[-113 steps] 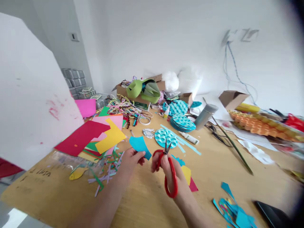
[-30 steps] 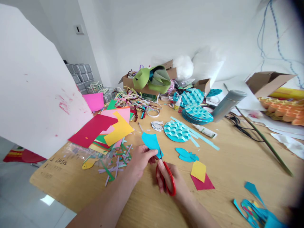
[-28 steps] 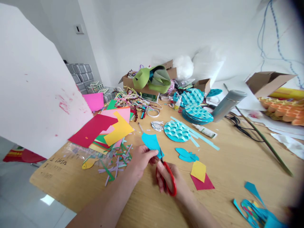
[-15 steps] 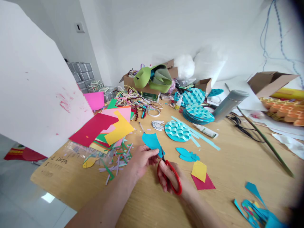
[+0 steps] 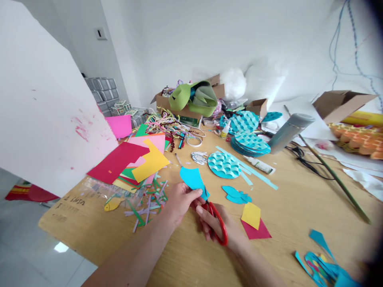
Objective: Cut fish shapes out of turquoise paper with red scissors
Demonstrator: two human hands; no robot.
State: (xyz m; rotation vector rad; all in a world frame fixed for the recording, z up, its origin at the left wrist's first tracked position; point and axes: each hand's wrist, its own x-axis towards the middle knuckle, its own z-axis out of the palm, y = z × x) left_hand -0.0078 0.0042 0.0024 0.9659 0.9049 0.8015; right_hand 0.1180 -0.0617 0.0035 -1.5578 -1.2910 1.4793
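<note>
My left hand (image 5: 182, 201) pinches a piece of blue paper (image 5: 192, 178) between thumb and fingers above the table. Wrapped round the red handles of a pair of scissors (image 5: 222, 227) is my right hand (image 5: 211, 221). The dark blades meet the paper's right edge, close to my left fingertips. To the right lies a blue fish-shaped cutout (image 5: 236, 195). Nearer me are a yellow paper piece (image 5: 251, 215) and a red paper piece (image 5: 262, 230), the yellow overlapping the red. A round blue disc with wavy paper strips (image 5: 224, 164) rests beyond my hands.
Coloured sheets (image 5: 118, 159) and paper scraps (image 5: 148, 209) lie on the left. A glue bottle (image 5: 260, 164), a grey flask (image 5: 290, 131) and a long stick (image 5: 335, 175) are on the right. Blue offcuts (image 5: 321, 265) lie at the lower right; a filled cardboard box (image 5: 166, 104) stands behind.
The scissor handles have drawn closer together, and the blades are further closed at the paper's edge. The blue paper has shifted very slightly right. Other things stay in place.
</note>
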